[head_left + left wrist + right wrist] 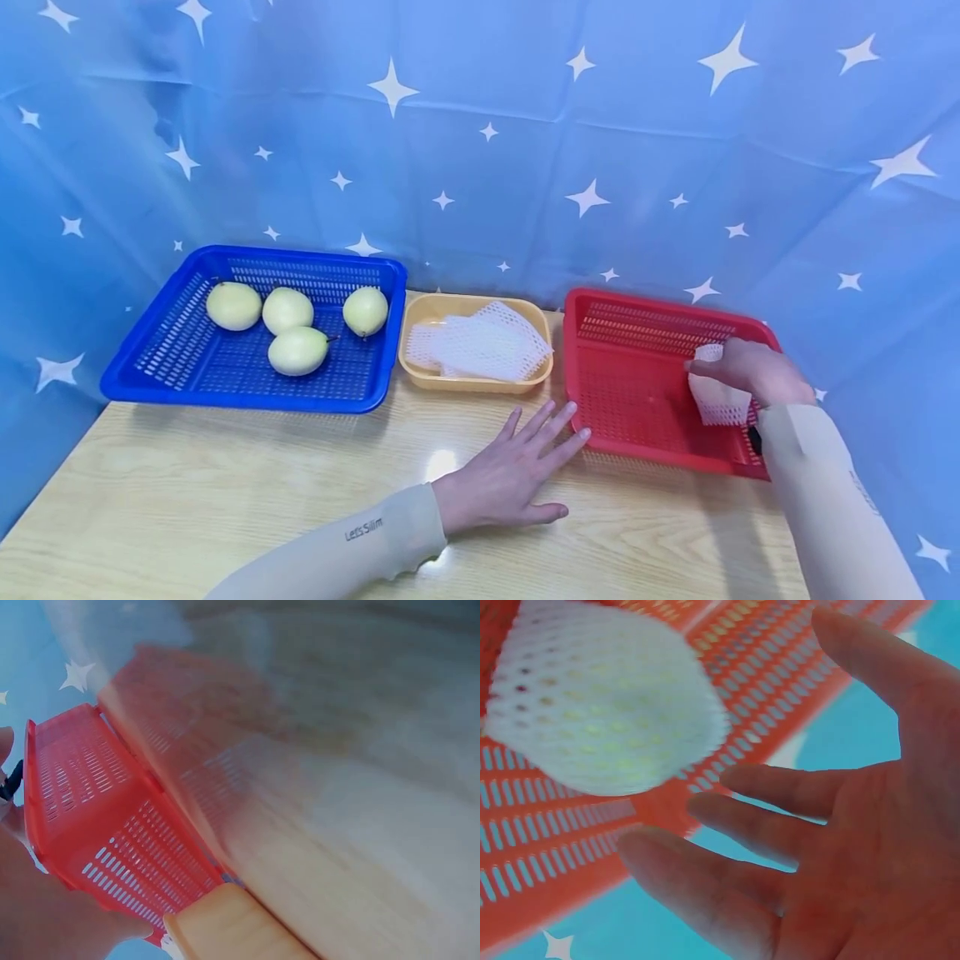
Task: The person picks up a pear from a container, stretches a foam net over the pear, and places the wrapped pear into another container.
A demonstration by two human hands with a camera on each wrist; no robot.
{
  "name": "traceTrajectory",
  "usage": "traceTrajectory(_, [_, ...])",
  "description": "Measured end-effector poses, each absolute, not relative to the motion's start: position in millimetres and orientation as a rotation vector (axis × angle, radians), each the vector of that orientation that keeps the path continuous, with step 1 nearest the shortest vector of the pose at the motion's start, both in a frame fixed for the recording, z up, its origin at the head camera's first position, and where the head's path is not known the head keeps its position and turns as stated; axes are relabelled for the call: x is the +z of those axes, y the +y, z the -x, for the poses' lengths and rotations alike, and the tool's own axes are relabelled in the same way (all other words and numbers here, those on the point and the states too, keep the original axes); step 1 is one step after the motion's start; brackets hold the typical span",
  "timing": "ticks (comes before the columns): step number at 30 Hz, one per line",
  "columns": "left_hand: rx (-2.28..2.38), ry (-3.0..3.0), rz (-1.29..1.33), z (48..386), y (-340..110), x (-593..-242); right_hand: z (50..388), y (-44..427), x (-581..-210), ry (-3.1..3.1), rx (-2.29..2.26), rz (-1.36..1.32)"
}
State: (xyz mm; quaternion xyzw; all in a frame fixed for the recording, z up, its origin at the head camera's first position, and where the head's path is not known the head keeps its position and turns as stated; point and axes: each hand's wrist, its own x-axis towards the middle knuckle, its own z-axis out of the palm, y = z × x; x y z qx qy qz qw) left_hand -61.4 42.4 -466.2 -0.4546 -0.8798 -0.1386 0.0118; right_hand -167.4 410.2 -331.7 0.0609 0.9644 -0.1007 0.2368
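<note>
A pear in a white foam net [717, 400] lies at the right end of the red basket [626, 400]. Over it reaches my right hand [765, 373]; in the right wrist view the fingers of the right hand [870, 817] are spread and stand apart from the netted pear [615, 712]. My left hand [506, 477] has its fingers outstretched, with the fingertips at the near left corner of the red basket. The left wrist view shows the outer side of the red basket [82, 776] beside the left hand [60, 915].
On the left stands a blue basket [247, 396] holding several bare pears [297, 351]. Between the baskets, a yellow tray [465, 385] carries white foam nets [487, 346]. A blue curtain with stars [487, 183] hangs behind the wooden table [225, 492].
</note>
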Motion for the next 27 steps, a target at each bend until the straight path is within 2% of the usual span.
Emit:
traceTrajectory(8, [-0.491, -2.735, 1.391, 67.2, 35.4, -454.9, 146.2, 395.4, -334.4, 2.929, -0.239, -0.053])
traceTrajectory(17, [-0.448, -2.722, 1.32, 73.1, 22.3, -439.4, 108.2, 356.4, -346.9, 3.218, -0.66, 0.008])
traceTrajectory(27, [-0.583, -2.686, 1.214, 78.0, -7.8, -423.6, 83.6, 338.8, -344.3, 3.264, -0.716, 0.107])
